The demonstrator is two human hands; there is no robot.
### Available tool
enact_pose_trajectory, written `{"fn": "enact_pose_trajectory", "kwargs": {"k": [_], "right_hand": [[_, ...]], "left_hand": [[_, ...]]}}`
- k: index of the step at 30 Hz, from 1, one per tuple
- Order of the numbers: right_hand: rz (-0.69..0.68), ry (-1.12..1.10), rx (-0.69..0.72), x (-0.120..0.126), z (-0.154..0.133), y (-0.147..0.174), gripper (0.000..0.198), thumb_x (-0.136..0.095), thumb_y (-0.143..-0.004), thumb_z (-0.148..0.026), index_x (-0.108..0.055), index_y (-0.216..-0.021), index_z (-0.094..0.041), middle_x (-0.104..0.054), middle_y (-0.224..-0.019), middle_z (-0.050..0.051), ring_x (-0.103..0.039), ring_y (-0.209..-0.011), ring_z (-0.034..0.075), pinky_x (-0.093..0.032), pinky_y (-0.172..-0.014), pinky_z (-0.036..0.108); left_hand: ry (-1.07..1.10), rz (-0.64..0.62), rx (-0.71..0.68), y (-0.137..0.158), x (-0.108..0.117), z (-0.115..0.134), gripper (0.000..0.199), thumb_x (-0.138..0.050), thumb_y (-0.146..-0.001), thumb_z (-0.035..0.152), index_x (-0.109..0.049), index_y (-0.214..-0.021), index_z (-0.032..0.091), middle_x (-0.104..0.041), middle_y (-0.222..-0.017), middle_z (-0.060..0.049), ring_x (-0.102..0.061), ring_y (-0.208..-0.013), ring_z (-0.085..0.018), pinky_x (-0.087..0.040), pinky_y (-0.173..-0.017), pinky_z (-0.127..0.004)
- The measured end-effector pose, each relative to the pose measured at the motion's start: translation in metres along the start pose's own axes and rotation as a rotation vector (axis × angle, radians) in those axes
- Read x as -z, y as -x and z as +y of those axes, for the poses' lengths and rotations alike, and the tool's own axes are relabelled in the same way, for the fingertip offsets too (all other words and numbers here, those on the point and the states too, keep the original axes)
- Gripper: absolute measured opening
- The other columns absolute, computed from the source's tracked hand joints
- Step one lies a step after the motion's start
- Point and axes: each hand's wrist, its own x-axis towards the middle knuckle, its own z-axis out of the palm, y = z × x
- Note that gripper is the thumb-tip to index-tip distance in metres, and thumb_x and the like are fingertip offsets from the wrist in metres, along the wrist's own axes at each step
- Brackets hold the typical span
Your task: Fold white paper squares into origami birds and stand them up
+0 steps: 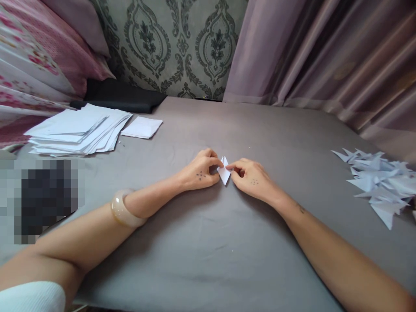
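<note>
A small piece of folded white paper (224, 175) stands out in the middle of the grey cloth surface, diamond-shaped with two narrow points at its top. My left hand (205, 170) pinches its left edge between thumb and fingers. From the other side, my right hand (251, 177) has its thumb and index finger closed on the right edge. Both hands rest low, close to the cloth, and the fingertips cover part of the paper's sides. A pale bangle (125, 210) circles my left forearm.
Stacked white paper sheets (74, 130) lie at the back left, beside a smaller stack of paper squares (142, 127). A heap of folded paper pieces (381, 173) spreads at the far right. Behind are a black folded item (120, 93), patterned wall and curtains (276, 52).
</note>
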Motion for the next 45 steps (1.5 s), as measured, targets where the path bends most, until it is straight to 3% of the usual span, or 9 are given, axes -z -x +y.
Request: {"fn": "enact_pose_trajectory", "kwargs": {"k": [8,14,18,29,41,45], "right_hand": [[-0.142,-0.090,0.090,0.015,0.009,-0.003,0.022,-0.057,-0.077,-0.024,-0.073,-0.093,-0.024,-0.066,-0.090,0.003,-0.057,-0.071,0.014,-0.043,-0.069,0.027],[-0.117,-0.098,0.082,0.014,0.008,-0.004,0.018,-0.059,-0.080,-0.030,-0.074,-0.090,-0.026,-0.067,-0.090,0.003,-0.058,-0.074,0.015,-0.042,-0.072,0.029],[-0.105,-0.105,0.094,0.015,0.006,-0.004,0.024,-0.050,-0.087,-0.029,-0.074,-0.086,-0.025,-0.068,-0.088,0.003,-0.058,-0.076,0.016,-0.041,-0.072,0.029],[-0.009,-0.145,-0.098,0.001,0.008,-0.010,0.024,-0.054,-0.081,-0.037,-0.073,-0.078,-0.023,-0.069,-0.073,0.002,-0.057,-0.065,0.016,-0.039,-0.060,0.029],[0.005,-0.111,-0.148,-0.004,0.007,-0.016,0.024,-0.056,-0.078,-0.040,-0.070,-0.072,-0.022,-0.066,-0.066,0.002,-0.055,-0.060,0.016,-0.037,-0.056,0.029],[0.001,-0.117,-0.172,-0.004,0.007,-0.017,0.023,-0.057,-0.077,-0.041,-0.070,-0.071,-0.022,-0.065,-0.065,0.001,-0.054,-0.059,0.015,-0.036,-0.054,0.028]], "left_hand": [[0.009,0.009,-0.004,-0.002,0.004,-0.002,0.020,-0.054,-0.075,0.015,-0.071,-0.085,0.015,-0.057,-0.092,-0.007,-0.053,-0.081,-0.016,-0.046,-0.079,-0.030],[0.005,-0.014,0.027,-0.002,0.006,-0.001,0.026,-0.054,-0.068,0.010,-0.070,-0.088,0.016,-0.056,-0.096,-0.007,-0.053,-0.079,-0.016,-0.046,-0.076,-0.029],[0.027,-0.012,0.039,-0.002,0.006,-0.001,0.020,-0.056,-0.071,0.016,-0.070,-0.087,0.016,-0.057,-0.094,-0.007,-0.053,-0.077,-0.015,-0.046,-0.074,-0.029],[0.062,0.007,0.212,-0.011,0.005,-0.003,0.022,-0.054,-0.081,0.030,-0.069,-0.076,0.015,-0.060,-0.088,-0.007,-0.053,-0.071,-0.014,-0.041,-0.065,-0.025],[0.020,0.018,0.209,-0.015,0.002,-0.006,0.020,-0.055,-0.077,0.030,-0.066,-0.070,0.015,-0.061,-0.092,-0.007,-0.052,-0.075,-0.015,-0.041,-0.068,-0.027],[0.040,-0.001,0.220,-0.017,0.005,-0.005,0.021,-0.056,-0.076,0.030,-0.066,-0.067,0.014,-0.062,-0.085,-0.006,-0.052,-0.068,-0.014,-0.039,-0.061,-0.025]]}}
